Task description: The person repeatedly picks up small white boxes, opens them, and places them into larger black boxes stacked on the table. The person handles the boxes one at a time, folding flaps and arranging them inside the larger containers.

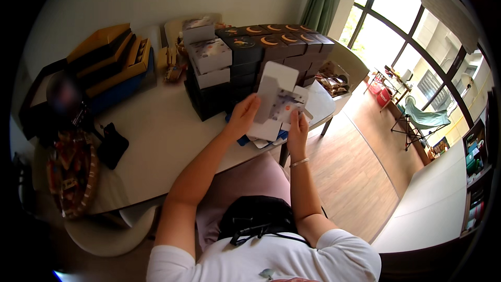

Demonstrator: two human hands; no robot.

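Near the table's right end, my left hand grips the left side of a thin white cardboard box blank, partly unfolded with its flaps sticking out. The right side of the same piece is in my right hand, the thumb on its printed grey face with a small orange mark. Just beyond my hands rises a stack of dark boxes with crescent moon and planet prints. White printed boxes sit on the stack's left side, the top one with a raised flap. Blue and white flat pieces lie beneath the blank.
Yellow and black box trays pile up at the table's far left. In front of them are a black pouch and a wicker basket of wrapped items. A chair holding packets stands beyond the right end; a cabinet stands right.
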